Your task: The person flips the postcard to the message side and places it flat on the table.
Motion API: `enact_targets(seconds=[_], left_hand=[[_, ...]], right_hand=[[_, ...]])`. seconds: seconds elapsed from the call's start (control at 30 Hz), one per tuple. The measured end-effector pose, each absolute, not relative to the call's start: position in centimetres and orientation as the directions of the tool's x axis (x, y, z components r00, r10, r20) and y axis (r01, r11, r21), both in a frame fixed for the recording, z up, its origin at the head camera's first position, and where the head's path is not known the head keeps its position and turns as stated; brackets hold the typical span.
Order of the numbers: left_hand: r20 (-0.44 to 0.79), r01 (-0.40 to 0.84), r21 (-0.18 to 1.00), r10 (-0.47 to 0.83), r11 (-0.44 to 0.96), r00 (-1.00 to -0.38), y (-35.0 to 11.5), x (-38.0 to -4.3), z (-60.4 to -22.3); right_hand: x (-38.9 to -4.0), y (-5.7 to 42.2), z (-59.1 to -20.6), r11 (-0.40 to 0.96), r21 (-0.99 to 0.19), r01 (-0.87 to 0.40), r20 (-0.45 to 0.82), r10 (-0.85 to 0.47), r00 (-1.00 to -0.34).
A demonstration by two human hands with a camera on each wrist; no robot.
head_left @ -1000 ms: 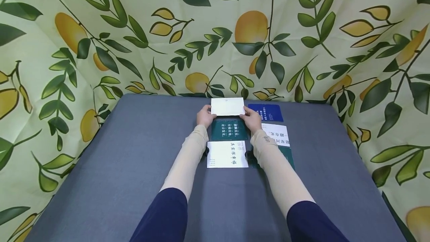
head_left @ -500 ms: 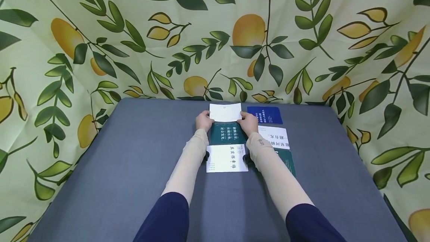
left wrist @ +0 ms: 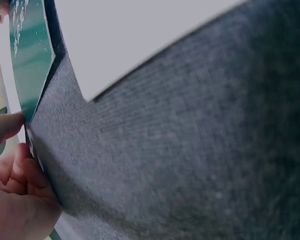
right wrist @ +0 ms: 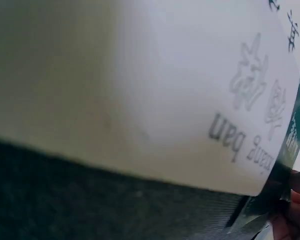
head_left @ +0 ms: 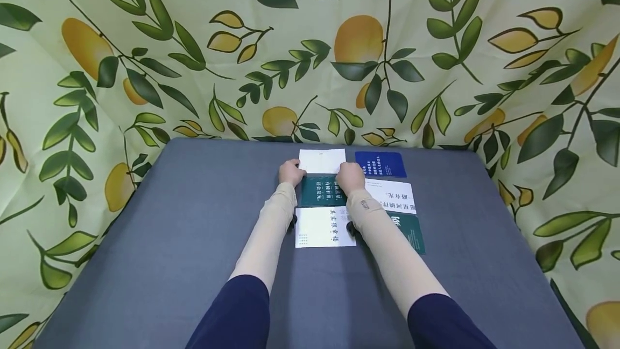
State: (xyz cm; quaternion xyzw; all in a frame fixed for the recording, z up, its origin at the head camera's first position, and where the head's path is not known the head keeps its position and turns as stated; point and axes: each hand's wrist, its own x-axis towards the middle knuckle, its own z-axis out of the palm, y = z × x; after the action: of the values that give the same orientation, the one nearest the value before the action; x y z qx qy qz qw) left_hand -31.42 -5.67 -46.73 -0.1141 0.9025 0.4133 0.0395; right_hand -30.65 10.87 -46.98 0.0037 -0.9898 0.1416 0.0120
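A blank-looking white card [head_left: 322, 161] lies at the far side of the table, just beyond a green card [head_left: 319, 192] with white writing. My left hand [head_left: 291, 172] holds the white card at its near left corner; in the left wrist view its thumb [left wrist: 7, 129] and curled fingers meet at the card edge. My right hand [head_left: 351, 178] grips the near right corner and covers it, along with part of the green card. In the right wrist view only some fingertips [right wrist: 295, 212] show at the edge. Closer to me lies a white card with black characters [head_left: 322, 227].
To the right runs a second column: a blue card [head_left: 381, 164], a white card with writing [head_left: 394, 196] and a green card [head_left: 409, 232], partly under my right forearm. Grey cloth [head_left: 203, 230] covers the table. A leaf-and-fruit patterned curtain [head_left: 290, 42] hangs behind.
The white card has come down towards me and now lies against the far edge of the green card. My right hand has shifted slightly left and inward over the corner.
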Motion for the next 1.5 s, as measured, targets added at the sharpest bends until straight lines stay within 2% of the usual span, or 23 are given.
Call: enact_targets(seconds=[0.13, 0.23, 0.47, 0.63, 0.9, 1.1, 1.23, 1.33, 1.43, 1.47, 1.5], left_hand=[[-0.15, -0.225, 0.725, -0.169, 0.651, -0.974, -5.8, -31.1, -46.6], [-0.161, -0.233, 0.718, -0.17, 0.656, -0.972, -5.7, -31.0, -46.8], [-0.095, -0.198, 0.671, -0.182, 0.715, -0.979, -5.1, -31.0, -47.0], [-0.076, -0.203, 0.625, -0.2, 0.754, -0.977, -4.7, -31.0, -46.7], [-0.11, -0.264, 0.652, -0.256, 0.711, -0.96, -4.1, -30.0, -45.6], [-0.042, -0.19, 0.71, -0.228, 0.678, -0.973, -2.4, -30.4, -44.6], [-0.04, -0.116, 0.763, -0.132, 0.636, -0.99, -0.8, -31.2, -44.6], [0.037, 0.006, 0.79, -0.039, 0.613, -0.999, 0.7, -34.4, -49.2], [0.02, 0.039, 0.826, 0.039, 0.562, -0.999, 2.6, -37.9, -54.4], [-0.004, 0.029, 0.85, 0.061, 0.527, -0.998, 3.3, -39.1, -56.3], [-0.059, -0.009, 0.879, 0.089, 0.476, -0.994, 3.9, -39.2, -56.5]], right_hand=[[-30.2, 10.7, -46.8, 0.979, -0.197, -0.05, 0.034, -0.044, -0.998], [-29.8, 10.7, -46.6, 0.981, -0.191, -0.033, -0.007, -0.035, -0.999], [-29.9, 11.3, -45.9, 0.963, -0.269, 0.008, -0.07, -0.011, -0.997], [-30.0, 11.8, -45.7, 0.947, -0.322, 0.007, -0.068, -0.016, -0.998], [-29.8, 13.7, -45.3, 0.909, -0.414, -0.056, 0.086, -0.023, -0.996], [-30.5, 17.5, -44.9, 0.881, -0.473, 0.002, 0.082, 0.046, -0.996], [-30.5, 20.2, -45.2, 0.854, -0.513, 0.084, 0.065, 0.137, -0.988], [-30.1, 21.7, -45.1, 0.821, -0.548, 0.158, 0.031, 0.209, -0.977], [-30.1, 22.9, -45.0, 0.769, -0.603, 0.21, -0.018, 0.251, -0.968], [-30.1, 23.2, -45.0, 0.751, -0.621, 0.226, -0.039, 0.258, -0.965], [-30.1, 23.6, -45.0, 0.733, -0.638, 0.238, -0.058, 0.263, -0.963]])
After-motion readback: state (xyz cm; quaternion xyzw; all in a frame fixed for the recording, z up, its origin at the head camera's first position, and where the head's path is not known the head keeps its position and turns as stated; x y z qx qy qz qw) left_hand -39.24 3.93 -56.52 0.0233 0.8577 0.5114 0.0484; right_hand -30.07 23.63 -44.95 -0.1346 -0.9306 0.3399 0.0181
